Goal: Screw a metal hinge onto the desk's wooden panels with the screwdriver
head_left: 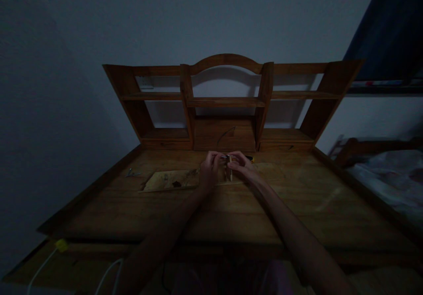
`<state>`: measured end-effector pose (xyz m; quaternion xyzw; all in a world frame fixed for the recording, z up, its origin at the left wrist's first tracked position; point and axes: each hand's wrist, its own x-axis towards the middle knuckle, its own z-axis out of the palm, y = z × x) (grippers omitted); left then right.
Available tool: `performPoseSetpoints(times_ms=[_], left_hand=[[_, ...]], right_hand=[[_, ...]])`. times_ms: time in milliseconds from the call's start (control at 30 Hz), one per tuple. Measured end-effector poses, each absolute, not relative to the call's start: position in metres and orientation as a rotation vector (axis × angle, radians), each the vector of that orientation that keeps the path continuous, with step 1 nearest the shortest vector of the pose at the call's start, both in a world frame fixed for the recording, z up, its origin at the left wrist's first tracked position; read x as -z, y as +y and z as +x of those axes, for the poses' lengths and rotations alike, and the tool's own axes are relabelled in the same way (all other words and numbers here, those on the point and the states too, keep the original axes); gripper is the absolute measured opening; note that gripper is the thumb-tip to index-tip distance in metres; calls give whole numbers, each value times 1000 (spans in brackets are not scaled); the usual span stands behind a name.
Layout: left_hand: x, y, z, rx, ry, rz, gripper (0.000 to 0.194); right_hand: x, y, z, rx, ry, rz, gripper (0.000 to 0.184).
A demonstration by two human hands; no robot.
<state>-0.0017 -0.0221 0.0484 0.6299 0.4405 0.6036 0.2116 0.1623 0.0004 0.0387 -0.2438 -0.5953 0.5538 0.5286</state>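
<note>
In the dim head view, my left hand [209, 168] and my right hand [243, 164] meet over the middle of the desk. My right hand has its fingers closed on a small pale stick [231, 174], which hangs downward from the grip. The fingertips of my left hand are pinched together just beside it, on a thin shiny piece too small to name. A thin dark wire-like strand [226, 133] rises above the hands. Beneath both hands lies a long stained board or sheet [170, 179]. Behind my right hand, a black and yellow object [251, 158] is partly hidden.
A small metal tool with spread legs [133, 173] lies on the desk [313, 198] at the left. A wooden shelf unit [228, 102] stands along the back. White cables [42, 268], one with a yellow end [61, 244], lie at the lower left. Bedding [390, 176] is at the right.
</note>
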Motion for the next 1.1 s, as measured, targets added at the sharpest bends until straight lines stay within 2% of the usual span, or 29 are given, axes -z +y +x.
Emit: performPoseSetpoints(times_ms=[267,533,667,767,867,1000,1100], left_hand=[[-42,-13,0,-1719,1109,1659,9],[-39,-13,4,-1748,1111,1626,14],[-45,8,-8,-1927,1091,1536,19],[-60,30,-58,-1901,1239,1566,25],[-75,38,-145,-1732,1558,1787,27],[-83,16,-267,-1420,2003,1855,22],[-77,-18,-321,-1161,2133,1743,23]], right_hand=[[-42,-4,161,-1382,-1379,-570,40],[-41,2,161,-1563,-1159,-543,26],[-46,2,165,-1660,-1103,-507,31],[-50,2,170,-1735,-1027,-480,37],[-54,3,175,-1818,-869,-435,39],[-56,4,179,-1890,-779,-381,43],[-55,4,180,-1936,-785,-354,44]])
